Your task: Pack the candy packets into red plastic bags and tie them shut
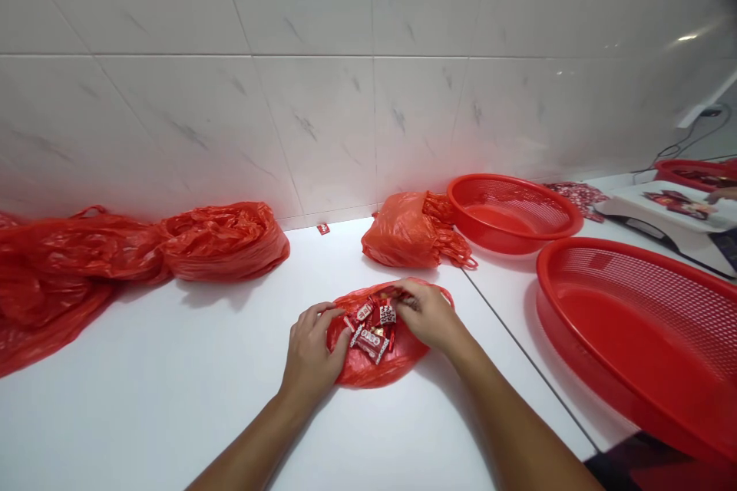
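Note:
A red plastic bag [383,376] lies spread on the white table, with several small red-and-white wrapped candies [371,341] heaped in it. At the bag's left rim is my left hand [314,349], its fingers curled over the edge and its thumb beside the candies. My right hand [423,314] reaches over the right side of the bag. Its fingers are pinched at the top of the heap, around what looks like a wrapped candy partly hidden by them.
Bunched red plastic bags [224,242] lie along the wall at left. Behind my hands stands another red bag [403,230]. Two red mesh baskets [507,238] are at right. A white scale [662,219] bears more packets, with a person's hand beside it. One loose packet [323,229] lies near the wall.

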Demonstrator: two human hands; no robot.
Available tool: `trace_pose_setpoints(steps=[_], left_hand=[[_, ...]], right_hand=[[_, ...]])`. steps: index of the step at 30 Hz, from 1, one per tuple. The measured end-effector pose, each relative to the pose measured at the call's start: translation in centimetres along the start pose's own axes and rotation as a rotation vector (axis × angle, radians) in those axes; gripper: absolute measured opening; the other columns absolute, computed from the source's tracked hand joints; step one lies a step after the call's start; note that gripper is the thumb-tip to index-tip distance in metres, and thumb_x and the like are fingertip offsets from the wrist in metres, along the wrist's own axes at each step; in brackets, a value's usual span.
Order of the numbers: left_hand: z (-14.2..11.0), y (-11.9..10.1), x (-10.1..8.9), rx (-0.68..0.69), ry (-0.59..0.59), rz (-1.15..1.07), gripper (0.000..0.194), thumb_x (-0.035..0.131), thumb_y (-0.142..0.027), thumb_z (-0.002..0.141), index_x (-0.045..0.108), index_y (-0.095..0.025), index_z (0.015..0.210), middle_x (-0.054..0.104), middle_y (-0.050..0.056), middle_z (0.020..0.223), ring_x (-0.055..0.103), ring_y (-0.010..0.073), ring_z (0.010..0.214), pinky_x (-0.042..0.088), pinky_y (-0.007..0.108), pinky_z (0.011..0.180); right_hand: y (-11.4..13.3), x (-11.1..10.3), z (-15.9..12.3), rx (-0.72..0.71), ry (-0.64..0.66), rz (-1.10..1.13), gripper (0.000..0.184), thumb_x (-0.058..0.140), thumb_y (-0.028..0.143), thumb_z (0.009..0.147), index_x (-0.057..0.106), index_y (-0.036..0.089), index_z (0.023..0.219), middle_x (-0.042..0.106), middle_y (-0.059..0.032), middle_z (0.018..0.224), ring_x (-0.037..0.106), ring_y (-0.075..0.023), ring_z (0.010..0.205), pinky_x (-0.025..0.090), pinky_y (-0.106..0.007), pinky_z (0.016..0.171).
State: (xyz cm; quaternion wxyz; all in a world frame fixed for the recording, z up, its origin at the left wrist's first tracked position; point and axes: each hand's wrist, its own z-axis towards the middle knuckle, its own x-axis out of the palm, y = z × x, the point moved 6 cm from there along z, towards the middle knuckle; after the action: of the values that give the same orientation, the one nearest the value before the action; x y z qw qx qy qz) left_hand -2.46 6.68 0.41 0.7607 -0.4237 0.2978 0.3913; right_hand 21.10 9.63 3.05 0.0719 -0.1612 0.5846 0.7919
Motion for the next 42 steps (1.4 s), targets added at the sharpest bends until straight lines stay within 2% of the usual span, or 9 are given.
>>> trace_pose_setpoints(steps=[3,6,11,17,22,29,35,38,42], left_hand=[[0.1,0.3,0.1,-0.024,0.012,0.011,0.027,0.062,-0.032,0.093,0.073,-0.025,0.116,0.07,0.009,0.127,0.065,0.0314,0.118,0.049,0.052,0.102],[0.1,0.4,0.2,-0.031,0.018,0.012,0.03,0.06,-0.027,0.089,0.074,-0.025,0.115,0.069,0.008,0.127,0.065,0.0319,0.119,0.049,0.052,0.103],[0.0,0.5,0.3,-0.034,0.019,-0.013,0.037,0.057,-0.018,0.082,0.074,-0.025,0.114,0.07,0.008,0.128,0.062,0.0319,0.122,0.048,0.053,0.104],[0.0,0.4,-0.2,-0.022,-0.008,-0.033,0.042,0.057,-0.016,0.079,0.074,-0.026,0.116,0.071,0.006,0.129,0.06,0.0325,0.122,0.048,0.053,0.105],[0.0,0.3,-0.2,-0.077,0.014,0.014,0.049,0.057,-0.018,0.081,0.071,-0.028,0.126,0.069,0.005,0.136,0.061,0.0324,0.12,0.048,0.052,0.102],[-0.1,0.2,0.2,-0.138,0.095,0.063,0.056,0.057,-0.022,0.088,0.062,-0.03,0.144,0.064,0.009,0.144,0.063,0.0337,0.126,0.048,0.053,0.1],[0.1,0.3,0.1,-0.154,0.109,-0.03,0.052,0.056,-0.025,0.094,0.061,-0.032,0.145,0.067,0.007,0.133,0.067,0.0291,0.12,0.052,0.05,0.1],[0.2,0.7,-0.2,-0.155,0.044,-0.139,0.046,0.056,-0.025,0.094,0.066,-0.029,0.139,0.068,0.007,0.128,0.069,0.0261,0.114,0.055,0.044,0.1],[0.7,1.9,-1.2,-0.201,-0.047,-0.184,0.04,0.057,-0.031,0.094,0.07,-0.025,0.131,0.069,0.008,0.126,0.07,0.0253,0.11,0.056,0.041,0.097]], right_hand=[[-0.6,1.0,-0.2,0.009,0.148,-0.21,0.04,0.059,0.007,0.079,0.081,0.029,0.105,0.082,-0.0021,0.099,0.074,-0.024,0.094,0.054,-0.033,0.084],[-1.0,0.5,0.0,0.037,0.091,-0.288,0.05,0.056,0.008,0.08,0.074,0.028,0.121,0.081,-0.0029,0.103,0.073,-0.0231,0.091,0.052,-0.032,0.081],[-0.7,-1.2,0.3,0.078,-0.103,-0.137,0.03,0.049,0.019,0.088,0.063,0.025,0.114,0.076,0.0016,0.087,0.068,-0.0197,0.075,0.05,-0.031,0.072],[1.8,-0.6,0.0,-0.211,-0.129,-0.082,0.028,0.055,0.023,0.095,0.071,0.024,0.118,0.075,-0.007,0.115,0.07,-0.0227,0.107,0.055,-0.036,0.096],[2.3,-0.7,-0.8,-0.229,-0.192,0.035,0.017,0.065,0.028,0.094,0.069,0.025,0.109,0.075,-0.0046,0.102,0.072,-0.0211,0.089,0.058,-0.034,0.082],[0.9,2.8,-1.1,-0.212,0.243,-0.22,0.034,0.055,0.0,0.072,0.071,0.024,0.09,0.068,-0.0025,0.103,0.067,-0.0174,0.086,0.055,-0.029,0.078],[0.3,3.7,-1.3,-0.174,0.262,-0.297,0.041,0.06,0.001,0.077,0.075,0.027,0.105,0.066,-0.0048,0.123,0.068,-0.0174,0.093,0.056,-0.029,0.081],[1.4,2.4,-1.2,-0.249,0.132,-0.32,0.041,0.065,0.01,0.081,0.075,0.028,0.116,0.067,-0.0056,0.126,0.068,-0.0197,0.096,0.057,-0.031,0.084],[2.9,-2.1,-1.4,-0.319,-0.403,-0.375,0.02,0.06,0.025,0.094,0.073,0.022,0.109,0.069,-0.0101,0.106,0.068,-0.0235,0.098,0.056,-0.036,0.091]])
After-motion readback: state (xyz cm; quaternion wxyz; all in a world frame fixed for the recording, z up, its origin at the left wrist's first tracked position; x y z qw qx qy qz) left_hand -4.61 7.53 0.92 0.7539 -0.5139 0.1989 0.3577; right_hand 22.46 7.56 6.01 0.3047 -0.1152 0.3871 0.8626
